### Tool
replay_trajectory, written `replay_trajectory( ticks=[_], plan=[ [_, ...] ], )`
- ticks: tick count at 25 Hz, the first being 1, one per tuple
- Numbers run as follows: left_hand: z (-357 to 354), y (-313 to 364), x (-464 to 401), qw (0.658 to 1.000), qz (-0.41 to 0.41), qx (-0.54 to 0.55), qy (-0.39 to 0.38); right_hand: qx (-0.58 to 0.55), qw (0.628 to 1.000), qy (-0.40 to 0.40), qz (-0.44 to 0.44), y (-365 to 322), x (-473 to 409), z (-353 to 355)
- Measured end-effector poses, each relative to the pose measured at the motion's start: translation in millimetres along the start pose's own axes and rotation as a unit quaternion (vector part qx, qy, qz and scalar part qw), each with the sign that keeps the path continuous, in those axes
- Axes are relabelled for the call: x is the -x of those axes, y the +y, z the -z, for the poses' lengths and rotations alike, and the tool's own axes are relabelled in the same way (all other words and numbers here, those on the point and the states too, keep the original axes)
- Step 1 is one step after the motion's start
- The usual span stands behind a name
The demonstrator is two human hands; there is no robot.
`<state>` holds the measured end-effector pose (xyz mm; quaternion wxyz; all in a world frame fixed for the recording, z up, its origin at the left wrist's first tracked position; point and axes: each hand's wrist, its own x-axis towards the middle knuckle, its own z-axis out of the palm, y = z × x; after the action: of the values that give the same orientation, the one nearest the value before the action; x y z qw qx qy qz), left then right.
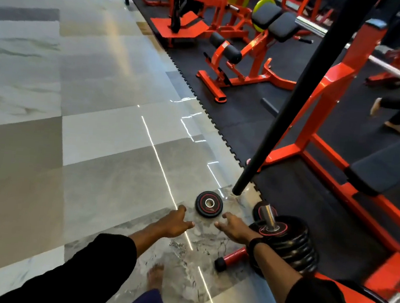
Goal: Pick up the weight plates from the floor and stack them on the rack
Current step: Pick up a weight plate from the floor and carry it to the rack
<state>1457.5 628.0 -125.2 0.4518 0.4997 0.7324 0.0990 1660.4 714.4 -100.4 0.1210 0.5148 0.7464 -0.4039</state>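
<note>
The orange rack (240,255) has a stack of black plates (290,245) already on its chrome peg, right at the edge of the tile floor (97,141). One small weight plate (209,204) (black, red ring) lies flat on the floor just left of that stack. Left hand (175,222) and right hand (234,226) both reach toward it, fingers loose and spread, grasping nothing.

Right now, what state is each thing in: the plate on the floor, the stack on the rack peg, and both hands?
Small weight plate: flat on the tiled floor, apart from both hands.
Stacked plates: piled on the rack's metal peg.
Left hand: open, reaching toward the small plate, holding nothing.
Right hand: open, reaching beside the stack, holding nothing.
Plate behind the peg: mostly hidden, position unclear.
</note>
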Motion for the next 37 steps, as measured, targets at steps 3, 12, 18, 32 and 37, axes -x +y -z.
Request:
replay_trajectory(
  ticks=[3,12,18,32,37],
  plan=[
    [35,6,-53,1.000,0.000,-0.003,-0.015,-0.007,1.000,-0.002,-0.021,-14,-35,25],
    [85,54,-182,0.997,-0.012,-0.019,-0.079,-0.072,0.992,0.038,-0.101,-3,-112,108],
    [81,87,-273,0.995,0.032,-0.020,-0.094,-0.107,0.987,-0.002,-0.117,44,-205,147],
    [19,62,-492,0.980,0.178,-0.061,-0.067,-0.216,0.952,-0.061,-0.207,145,-416,153],
    [-84,-53,-598,0.950,0.235,-0.181,-0.098,-0.230,0.930,-0.032,-0.286,211,-528,42]
  ],
)
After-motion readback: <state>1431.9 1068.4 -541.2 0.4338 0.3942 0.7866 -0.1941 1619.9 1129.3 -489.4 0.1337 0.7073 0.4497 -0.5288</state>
